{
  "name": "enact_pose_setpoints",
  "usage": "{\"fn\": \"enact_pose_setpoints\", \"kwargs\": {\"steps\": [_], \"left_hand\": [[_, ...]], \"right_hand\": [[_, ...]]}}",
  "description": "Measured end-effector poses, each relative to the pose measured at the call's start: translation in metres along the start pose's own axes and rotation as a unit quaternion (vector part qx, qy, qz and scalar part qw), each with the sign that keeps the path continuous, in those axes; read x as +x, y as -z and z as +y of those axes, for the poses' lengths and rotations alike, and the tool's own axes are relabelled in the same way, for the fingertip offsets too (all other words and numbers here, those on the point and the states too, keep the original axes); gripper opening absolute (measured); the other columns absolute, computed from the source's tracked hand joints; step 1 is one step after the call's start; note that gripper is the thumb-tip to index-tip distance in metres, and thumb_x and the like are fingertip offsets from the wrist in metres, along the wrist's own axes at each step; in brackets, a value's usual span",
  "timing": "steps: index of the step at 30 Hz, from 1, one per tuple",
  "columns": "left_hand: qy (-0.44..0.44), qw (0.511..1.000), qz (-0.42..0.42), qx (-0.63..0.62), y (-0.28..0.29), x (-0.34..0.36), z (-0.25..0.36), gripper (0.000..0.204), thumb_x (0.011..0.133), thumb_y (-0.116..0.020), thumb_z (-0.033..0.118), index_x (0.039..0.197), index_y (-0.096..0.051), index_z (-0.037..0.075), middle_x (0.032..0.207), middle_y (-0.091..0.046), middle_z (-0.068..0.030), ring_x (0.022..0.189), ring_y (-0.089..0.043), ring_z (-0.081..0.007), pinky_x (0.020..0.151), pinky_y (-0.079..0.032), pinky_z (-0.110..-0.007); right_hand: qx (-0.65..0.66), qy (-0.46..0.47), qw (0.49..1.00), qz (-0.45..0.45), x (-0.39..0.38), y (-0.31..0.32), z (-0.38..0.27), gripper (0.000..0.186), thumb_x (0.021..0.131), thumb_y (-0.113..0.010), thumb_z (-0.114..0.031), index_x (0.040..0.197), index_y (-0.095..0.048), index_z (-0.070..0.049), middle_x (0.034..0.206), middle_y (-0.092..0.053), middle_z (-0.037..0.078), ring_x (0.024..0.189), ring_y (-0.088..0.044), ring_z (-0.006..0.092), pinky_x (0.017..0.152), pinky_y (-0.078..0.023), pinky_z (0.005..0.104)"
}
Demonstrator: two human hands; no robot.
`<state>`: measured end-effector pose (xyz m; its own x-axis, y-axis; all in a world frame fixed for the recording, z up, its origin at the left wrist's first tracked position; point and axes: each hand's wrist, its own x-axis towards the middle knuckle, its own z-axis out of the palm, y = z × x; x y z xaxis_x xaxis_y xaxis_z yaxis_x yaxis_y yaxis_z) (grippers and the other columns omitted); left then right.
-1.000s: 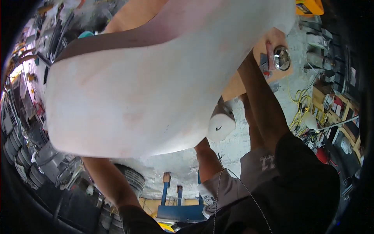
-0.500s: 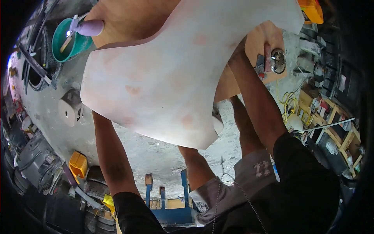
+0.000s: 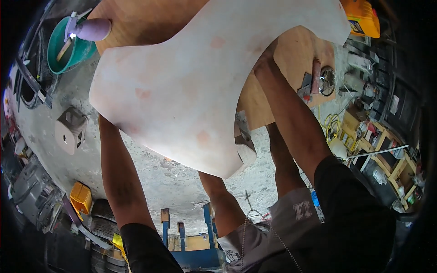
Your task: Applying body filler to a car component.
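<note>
A large curved white panel (image 3: 182, 100) with faint pink patches spans the middle of the view, above a brown board (image 3: 287, 54). My left hand (image 3: 108, 119) reaches under the panel's lower left edge, its fingers hidden beneath it. My right hand (image 3: 265, 58) is at the curved cut-out on the panel's right, mostly covered by it, fingers out of sight.
A green bucket (image 3: 61, 59) and purple spray bottle (image 3: 93, 30) are upper left. A beige stool (image 3: 68, 129) stands on the floor at left, a yellow container (image 3: 79, 198) below. Blue metal stands (image 3: 195, 255), yellow cord (image 3: 327, 123), wooden pallets (image 3: 387, 168) and assorted parts surround me.
The panel has dropped away from my head and swung, uncovering the bucket, bottle and more board. Both arms moved with it; since half a second ago it shifted slightly left.
</note>
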<state>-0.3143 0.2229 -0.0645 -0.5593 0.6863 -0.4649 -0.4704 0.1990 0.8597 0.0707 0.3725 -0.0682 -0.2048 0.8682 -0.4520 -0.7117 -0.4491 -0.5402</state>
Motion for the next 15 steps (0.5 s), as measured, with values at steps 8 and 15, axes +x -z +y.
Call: {"fn": "enact_pose_setpoints", "kwargs": {"steps": [8, 15], "left_hand": [[0.027, 1.0, 0.009, -0.003, 0.017, -0.005, -0.047, 0.048, 0.104, -0.035, 0.03, 0.138, -0.047, -0.001, 0.125, -0.061, -0.0149, 0.114, -0.061, -0.027, 0.095, -0.052, -0.039], [0.06, 0.998, 0.027, 0.003, 0.05, -0.04, -0.075, 0.049, 0.104, -0.035, 0.03, 0.14, -0.046, -0.001, 0.126, -0.06, -0.015, 0.115, -0.06, -0.0271, 0.096, -0.051, -0.039]], "right_hand": [[-0.045, 0.002, 0.997, 0.061, 0.027, 0.031, 0.012, 0.071, 0.096, -0.035, -0.063, 0.144, -0.044, -0.012, 0.144, -0.05, 0.009, 0.132, -0.045, 0.0338, 0.109, -0.037, 0.0537], [-0.084, -0.01, 0.989, 0.121, 0.05, 0.066, 0.018, 0.07, 0.097, -0.034, -0.062, 0.145, -0.044, -0.012, 0.144, -0.05, 0.01, 0.133, -0.044, 0.0347, 0.11, -0.037, 0.0541]]}}
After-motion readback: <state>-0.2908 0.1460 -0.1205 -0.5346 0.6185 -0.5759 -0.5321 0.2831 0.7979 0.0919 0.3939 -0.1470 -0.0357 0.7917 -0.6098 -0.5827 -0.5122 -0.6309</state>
